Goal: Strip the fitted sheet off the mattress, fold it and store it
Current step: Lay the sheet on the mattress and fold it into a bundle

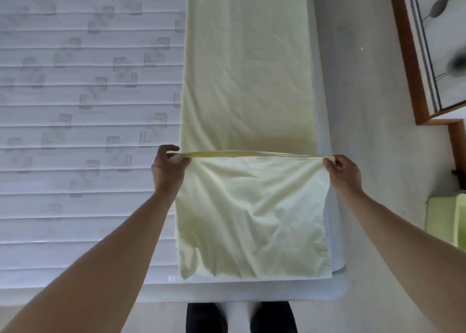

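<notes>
Fitted sheet [248, 80]: pale yellow, folded into a long narrow strip, laid lengthwise along the right-hand side of the mattress [75, 105]. The near end is doubled back on itself, and the fold line is lifted and stretched taut between the two hands. The lower flap is seen hanging toward the mattress's near edge, lightly creased.

Left hand [167, 167]: placed at the sheet's left corner of the fold; fingers are curled closed around the bunched fabric, thumb on top.

Right hand [341, 170]: placed at the sheet's right corner of the fold; the fabric edge is pinched between curled fingers and thumb.

Mattress: white, quilted in horizontal bands with a grey square motif, left bare to the left of the sheet.

Floor [365, 105]: pale grey, seen to the right of the sheet.

Wooden-framed furniture [413, 55]: dark brown edge, located far right of the sheet, past the floor strip.

Green item [446, 219]: partly cut off, right of the sheet's lower flap; its nature cannot be told.
</notes>
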